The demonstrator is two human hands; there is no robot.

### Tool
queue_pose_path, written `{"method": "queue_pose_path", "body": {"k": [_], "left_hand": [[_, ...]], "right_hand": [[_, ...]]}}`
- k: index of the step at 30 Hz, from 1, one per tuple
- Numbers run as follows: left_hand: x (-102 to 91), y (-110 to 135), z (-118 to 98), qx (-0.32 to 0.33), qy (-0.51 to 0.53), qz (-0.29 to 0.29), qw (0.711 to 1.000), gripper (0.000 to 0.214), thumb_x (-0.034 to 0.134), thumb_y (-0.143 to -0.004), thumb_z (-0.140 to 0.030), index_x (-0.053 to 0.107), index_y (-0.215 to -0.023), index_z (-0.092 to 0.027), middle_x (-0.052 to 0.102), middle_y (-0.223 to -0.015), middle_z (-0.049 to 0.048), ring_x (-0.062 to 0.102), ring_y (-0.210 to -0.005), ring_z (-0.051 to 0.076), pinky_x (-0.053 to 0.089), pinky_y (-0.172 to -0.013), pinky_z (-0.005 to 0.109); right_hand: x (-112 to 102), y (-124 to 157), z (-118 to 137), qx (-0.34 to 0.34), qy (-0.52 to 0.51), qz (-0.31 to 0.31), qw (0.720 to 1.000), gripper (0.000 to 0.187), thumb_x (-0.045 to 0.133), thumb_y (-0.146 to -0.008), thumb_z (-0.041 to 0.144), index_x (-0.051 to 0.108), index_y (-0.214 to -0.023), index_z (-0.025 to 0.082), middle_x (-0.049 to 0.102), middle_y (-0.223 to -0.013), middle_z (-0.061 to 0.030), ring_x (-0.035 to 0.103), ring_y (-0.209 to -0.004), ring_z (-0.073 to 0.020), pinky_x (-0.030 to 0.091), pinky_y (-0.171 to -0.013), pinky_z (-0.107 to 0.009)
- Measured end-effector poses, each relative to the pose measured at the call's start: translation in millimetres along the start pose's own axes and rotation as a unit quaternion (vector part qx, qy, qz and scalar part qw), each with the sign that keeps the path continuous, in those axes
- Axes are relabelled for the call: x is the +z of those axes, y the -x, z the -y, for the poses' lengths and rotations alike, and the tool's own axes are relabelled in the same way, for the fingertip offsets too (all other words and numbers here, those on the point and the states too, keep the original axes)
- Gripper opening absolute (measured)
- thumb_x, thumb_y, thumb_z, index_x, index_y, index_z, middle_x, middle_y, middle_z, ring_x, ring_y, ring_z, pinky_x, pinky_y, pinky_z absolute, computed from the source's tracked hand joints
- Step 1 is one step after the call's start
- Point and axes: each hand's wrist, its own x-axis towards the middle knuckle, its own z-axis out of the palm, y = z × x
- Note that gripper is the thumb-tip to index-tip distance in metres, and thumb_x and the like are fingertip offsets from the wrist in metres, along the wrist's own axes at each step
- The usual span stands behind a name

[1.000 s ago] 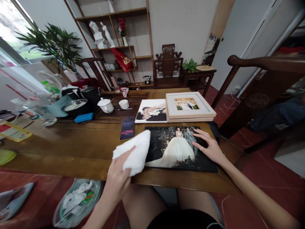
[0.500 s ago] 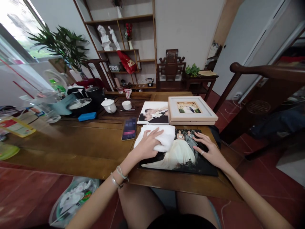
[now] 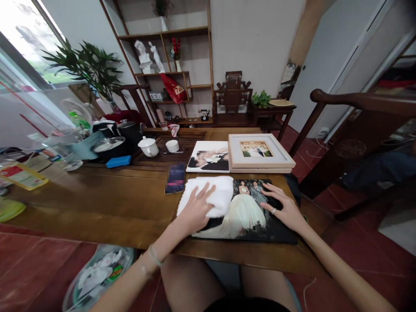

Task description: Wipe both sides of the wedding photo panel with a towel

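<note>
A white wall [image 3: 247, 47] stands far beyond the fingers, and a red tiled floor [image 3: 35, 264] shows past the table to both sides of them. The brown wooden table [image 3: 107, 203], with a slight shine, spreads out mostly to the left of the fingers. One shelf unit [image 3: 182, 32] stands against the wall, well beyond the left fingers. One carved chair [image 3: 234, 89] is far past the right fingers, a second chair [image 3: 351, 134] well to their right. Of two green plants, the tall plant [image 3: 87, 67] is far off beyond the left fingers, the small plant [image 3: 261, 99] far beyond the right ones.

One large dark photo [image 3: 247, 216] lies flat under both hands. The right hand [image 3: 287, 211] rests on its right part, fingers spread apart, one ring [image 3: 273, 211] on them. Two pale frames [image 3: 256, 149], stacked, lie just beyond those fingers; one smaller photo [image 3: 208, 157] sits beside the stack, nearer the left fingers. One white cloth [image 3: 222, 195] covers the big photo's left end, under the left hand [image 3: 195, 212], whose fingers are apart and flat on it. One phone [image 3: 175, 177] lies just left of the cloth; one blue sponge [image 3: 118, 161] and one small white cup [image 3: 172, 146] are farther off.
</note>
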Motion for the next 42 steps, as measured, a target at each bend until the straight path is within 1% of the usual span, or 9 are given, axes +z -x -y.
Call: {"method": "queue_pose_path", "body": {"k": [4,7,16,18,23,26,32,35,42], "left_hand": [[0.8,48.1,-41.3,0.05,0.043,0.03,0.997,0.025,0.065,-0.069,-0.017,0.073,-0.092,-0.016,0.007,-0.158,0.0127,-0.001,-0.143,0.039,0.005,-0.113,0.061],[0.3,62.4,-61.0,0.07,0.066,0.04,0.995,0.029,0.066,-0.068,-0.02,0.073,-0.097,-0.016,0.002,-0.158,0.0123,-0.002,-0.143,0.041,0.002,-0.112,0.063],[-11.1,-12.2,3.2,-0.122,-0.006,-0.026,0.992,0.039,0.053,-0.076,-0.01,0.066,-0.113,-0.016,0.032,-0.15,0.0154,0.021,-0.142,0.034,0.025,-0.11,0.059],[-5.2,-4.2,-9.5,-0.11,-0.01,-0.025,0.994,0.035,0.057,-0.074,-0.011,0.068,-0.107,-0.016,0.029,-0.152,0.0156,0.019,-0.142,0.037,0.023,-0.11,0.06],[20.9,58.3,-72.4,-0.028,0.028,-0.017,0.999,0.016,0.069,-0.07,-0.028,0.073,-0.081,-0.017,0.013,-0.157,0.012,0.004,-0.142,0.044,0.011,-0.11,0.066],[23.9,71.8,-78.9,-0.011,0.043,-0.034,0.998,0.018,0.07,-0.068,-0.029,0.073,-0.083,-0.019,0.012,-0.157,0.0106,0.005,-0.142,0.044,0.011,-0.11,0.065],[-3.2,13.1,-31.1,-0.093,-0.001,-0.078,0.993,0.031,0.063,-0.071,-0.019,0.071,-0.101,-0.017,0.029,-0.152,0.0145,0.023,-0.14,0.038,0.025,-0.111,0.056],[-1.9,-14.3,-19.3,-0.107,-0.031,-0.075,0.991,0.03,0.061,-0.071,-0.016,0.071,-0.099,-0.016,0.029,-0.152,0.0144,0.024,-0.139,0.04,0.027,-0.109,0.058],[21.2,-10.5,-25.1,-0.036,-0.024,-0.111,0.993,0.026,0.059,-0.072,-0.015,0.072,-0.094,-0.016,0.027,-0.153,0.0117,0.021,-0.141,0.039,0.023,-0.111,0.056]], "right_hand": [[0.3,0.7,4.7,0.002,-0.012,0.014,1.0,0.039,0.063,-0.082,0.043,0.065,-0.116,0.024,0.053,-0.139,-0.0095,0.044,-0.133,-0.0276,0.035,-0.111,-0.052],[0.6,0.5,5.8,0.006,-0.016,0.006,1.0,0.038,0.062,-0.082,0.043,0.066,-0.114,0.024,0.054,-0.138,-0.0094,0.044,-0.133,-0.0284,0.035,-0.111,-0.053],[-0.1,1.7,6.8,0.009,-0.021,-0.009,1.0,0.037,0.064,-0.081,0.041,0.067,-0.116,0.028,0.055,-0.137,-0.0078,0.046,-0.131,-0.0292,0.036,-0.109,-0.056],[0.5,2.7,7.6,0.013,-0.019,-0.014,1.0,0.037,0.063,-0.082,0.041,0.067,-0.116,0.028,0.055,-0.137,-0.0076,0.046,-0.131,-0.0292,0.036,-0.109,-0.056],[2.0,3.7,7.7,0.013,-0.024,-0.021,0.999,0.035,0.064,-0.082,0.04,0.067,-0.115,0.028,0.056,-0.136,-0.0075,0.046,-0.131,-0.0296,0.037,-0.109,-0.056],[2.7,3.2,6.6,0.012,-0.025,-0.025,0.999,0.036,0.065,-0.081,0.04,0.068,-0.115,0.028,0.057,-0.136,-0.0078,0.047,-0.131,-0.0296,0.037,-0.109,-0.056],[2.9,1.8,7.2,0.009,-0.017,-0.033,0.999,0.037,0.066,-0.08,0.041,0.068,-0.114,0.027,0.056,-0.136,-0.0086,0.047,-0.13,-0.0299,0.037,-0.108,-0.056],[2.5,1.5,7.9,0.014,-0.014,-0.038,0.999,0.037,0.066,-0.08,0.042,0.068,-0.114,0.028,0.056,-0.136,-0.0083,0.047,-0.13,-0.0302,0.037,-0.108,-0.057],[2.6,0.5,8.0,0.016,-0.018,-0.043,0.999,0.038,0.066,-0.079,0.042,0.068,-0.114,0.028,0.057,-0.135,-0.0083,0.048,-0.129,-0.0301,0.037,-0.108,-0.056]]}}
